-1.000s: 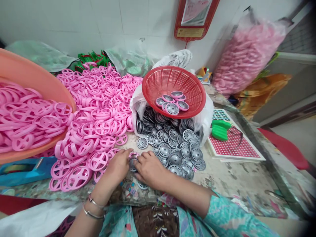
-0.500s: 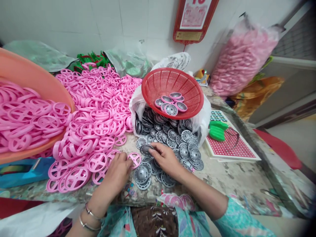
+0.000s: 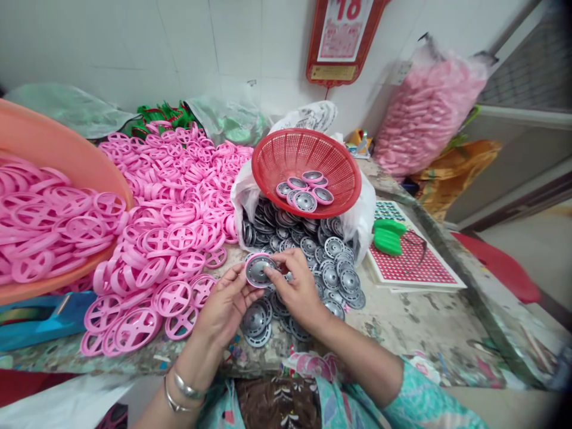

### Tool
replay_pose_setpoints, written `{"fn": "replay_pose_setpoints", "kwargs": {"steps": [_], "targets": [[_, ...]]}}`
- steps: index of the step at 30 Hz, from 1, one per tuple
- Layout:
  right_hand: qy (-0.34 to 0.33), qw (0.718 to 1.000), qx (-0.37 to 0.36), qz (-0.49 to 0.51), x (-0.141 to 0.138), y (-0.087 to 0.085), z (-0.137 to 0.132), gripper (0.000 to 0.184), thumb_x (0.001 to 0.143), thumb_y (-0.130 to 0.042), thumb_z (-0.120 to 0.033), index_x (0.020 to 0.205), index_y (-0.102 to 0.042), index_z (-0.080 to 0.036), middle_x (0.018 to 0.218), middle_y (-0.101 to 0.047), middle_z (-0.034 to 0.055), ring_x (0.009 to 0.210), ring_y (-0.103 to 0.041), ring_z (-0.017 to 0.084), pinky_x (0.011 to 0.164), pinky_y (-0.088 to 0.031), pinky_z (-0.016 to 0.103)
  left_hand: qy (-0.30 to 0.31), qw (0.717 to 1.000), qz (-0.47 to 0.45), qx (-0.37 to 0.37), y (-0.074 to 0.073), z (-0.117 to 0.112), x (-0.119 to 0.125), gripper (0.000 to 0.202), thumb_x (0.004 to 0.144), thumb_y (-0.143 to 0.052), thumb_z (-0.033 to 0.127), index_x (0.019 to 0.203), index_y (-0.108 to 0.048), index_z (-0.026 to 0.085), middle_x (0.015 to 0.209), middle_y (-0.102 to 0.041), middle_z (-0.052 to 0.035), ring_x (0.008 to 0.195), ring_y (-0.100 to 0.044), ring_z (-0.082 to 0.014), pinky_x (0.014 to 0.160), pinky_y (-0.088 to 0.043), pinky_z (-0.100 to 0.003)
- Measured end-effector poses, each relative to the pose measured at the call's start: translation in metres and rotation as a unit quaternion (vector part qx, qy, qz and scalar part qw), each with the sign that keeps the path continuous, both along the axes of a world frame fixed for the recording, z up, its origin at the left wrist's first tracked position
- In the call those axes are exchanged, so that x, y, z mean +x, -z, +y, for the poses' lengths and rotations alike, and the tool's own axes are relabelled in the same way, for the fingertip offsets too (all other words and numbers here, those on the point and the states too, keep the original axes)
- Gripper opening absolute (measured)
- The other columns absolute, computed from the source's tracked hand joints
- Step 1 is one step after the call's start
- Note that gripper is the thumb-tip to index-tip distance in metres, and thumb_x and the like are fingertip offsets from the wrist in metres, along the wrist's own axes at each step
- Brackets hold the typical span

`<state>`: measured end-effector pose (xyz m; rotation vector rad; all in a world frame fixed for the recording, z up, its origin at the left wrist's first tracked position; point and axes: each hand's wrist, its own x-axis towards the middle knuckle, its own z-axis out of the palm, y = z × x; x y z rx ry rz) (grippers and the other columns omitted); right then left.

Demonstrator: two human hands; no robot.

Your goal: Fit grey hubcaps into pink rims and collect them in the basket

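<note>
Between my two hands is a grey plastic disc set in a pink wheel ring (image 3: 258, 271), held face up above the table. My left hand (image 3: 227, 298) grips the ring's left and lower edge with thumb and fingers. My right hand (image 3: 297, 286) pinches it from the right, its thumb on the grey face. Loose grey discs (image 3: 330, 276) lie under and behind my right hand, spilling from a white plastic bag (image 3: 366, 214). Pink spoked rings (image 3: 172, 298) are heaped beside my left hand. A red mesh basket (image 3: 277, 152) on the bag holds several grey-and-pink wheels (image 3: 305, 201).
An orange tub (image 3: 84, 156) of pink rings tilts at the left, above a blue tape dispenser (image 3: 44, 322). Right of the bag, a green piece (image 3: 388, 237) lies on printed sheets (image 3: 429, 271). A clear bag of pink parts (image 3: 429, 113) stands at the back right.
My left hand has brought a pink ring up from the table, and the grey disc from my right hand now sits in it. Both hands have come together.
</note>
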<state>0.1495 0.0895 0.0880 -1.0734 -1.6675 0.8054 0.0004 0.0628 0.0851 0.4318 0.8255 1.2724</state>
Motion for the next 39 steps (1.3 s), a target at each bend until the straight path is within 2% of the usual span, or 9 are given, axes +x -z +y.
{"fn": "replay_pose_setpoints", "kwargs": {"steps": [7, 14, 18, 23, 26, 29, 31, 35, 39], "targets": [[-0.087, 0.985, -0.115, 0.100, 0.009, -0.011, 0.010, 0.028, 0.084, -0.059, -0.031, 0.110, -0.053, -0.022, 0.094, -0.061, 0.0025, 0.082, -0.057, 0.015, 0.077, -0.047, 0.029, 0.015, 0.998, 0.034, 0.046, -0.010, 0.006, 0.007, 0.029, 0.075, -0.071, 0.026, 0.101, -0.061, 0.020, 0.103, -0.068, -0.0033, 0.085, -0.065, -0.0142, 0.076, -0.054, -0.029], [-0.099, 0.989, -0.090, 0.069, 0.011, -0.016, 0.006, 0.020, 0.085, -0.058, -0.030, 0.103, -0.059, -0.020, 0.088, -0.062, 0.0012, 0.076, -0.056, 0.013, 0.070, -0.045, 0.026, -0.055, 0.989, 0.122, 0.064, -0.015, 0.017, 0.019, 0.031, 0.060, -0.079, 0.026, 0.080, -0.057, 0.016, 0.070, -0.065, 0.0035, 0.055, -0.058, -0.0084, 0.050, -0.049, -0.019], [-0.102, 0.989, -0.093, 0.057, 0.014, -0.014, 0.010, 0.020, 0.084, -0.058, -0.029, 0.103, -0.060, -0.021, 0.090, -0.063, 0.0022, 0.079, -0.057, 0.014, 0.071, -0.047, 0.028, -0.031, 0.987, 0.147, 0.062, -0.013, 0.021, 0.018, 0.033, 0.063, -0.078, 0.030, 0.086, -0.058, 0.016, 0.070, -0.065, 0.0025, 0.057, -0.061, -0.0102, 0.055, -0.052, -0.023], [-0.031, 0.985, -0.116, 0.125, 0.039, -0.037, 0.058, 0.031, 0.079, -0.062, -0.037, 0.106, -0.058, -0.021, 0.082, -0.061, 0.0005, 0.057, -0.052, 0.010, 0.054, -0.047, 0.026, 0.011, 0.980, 0.193, 0.042, -0.003, 0.012, 0.014, 0.050, 0.066, -0.076, 0.034, 0.110, -0.057, 0.021, 0.092, -0.068, -0.0036, 0.079, -0.067, -0.0169, 0.072, -0.053, -0.031], [0.028, 0.984, -0.031, 0.174, 0.058, -0.055, 0.090, 0.047, 0.079, -0.061, -0.039, 0.123, -0.048, -0.029, 0.110, -0.056, 0.0033, 0.076, -0.061, 0.013, 0.067, -0.053, 0.032, 0.042, 0.949, 0.304, 0.071, 0.009, -0.001, 0.005, 0.035, 0.072, -0.069, 0.035, 0.102, -0.064, 0.020, 0.089, -0.070, -0.0049, 0.080, -0.066, -0.0190, 0.072, -0.052, -0.032], [0.087, 0.986, 0.072, 0.123, 0.063, -0.060, 0.092, 0.056, 0.080, -0.062, -0.038, 0.131, -0.041, -0.032, 0.132, -0.043, 0.0066, 0.091, -0.060, 0.016, 0.078, -0.052, 0.037, 0.029, 0.858, 0.497, 0.127, 0.019, -0.013, -0.018, 0.021, 0.080, -0.059, 0.033, 0.095, -0.068, 0.022, 0.095, -0.070, -0.0058, 0.091, -0.063, -0.0218, 0.082, -0.048, -0.036], [0.080, 0.991, 0.098, 0.048, 0.057, -0.053, 0.076, 0.043, 0.083, -0.059, -0.034, 0.124, -0.050, -0.029, 0.130, -0.044, 0.0082, 0.090, -0.059, 0.017, 0.079, -0.052, 0.038, -0.003, 0.744, 0.645, 0.175, 0.022, -0.018, -0.039, 0.022, 0.084, -0.052, 0.030, 0.096, -0.069, 0.023, 0.098, -0.069, -0.0068, 0.095, -0.060, -0.0236, 0.086, -0.044, -0.039], [-0.036, 0.986, 0.121, -0.109, 0.035, -0.025, 0.027, 0.020, 0.089, -0.050, -0.022, 0.105, -0.062, -0.024, 0.112, -0.057, 0.0080, 0.100, -0.056, 0.019, 0.084, -0.048, 0.037, 0.022, 0.506, 0.847, 0.162, 0.018, -0.024, -0.072, 0.028, 0.086, -0.045, 0.027, 0.093, -0.070, 0.018, 0.091, -0.065, -0.0118, 0.090, -0.055, -0.0287, 0.081, -0.041, -0.043], [-0.189, 0.931, 0.131, -0.284, 0.015, -0.002, -0.009, 0.020, 0.090, -0.048, -0.022, 0.105, -0.061, -0.020, 0.094, -0.064, 0.0070, 0.090, -0.055, 0.020, 0.081, -0.045, 0.037, 0.083, 0.377, 0.915, 0.117, 0.016, -0.030, -0.074, 0.025, 0.084, -0.048, 0.030, 0.086, -0.071, 0.020, 0.089, -0.061, -0.0135, 0.089, -0.051, -0.0334, 0.074, -0.037, -0.045]]}}
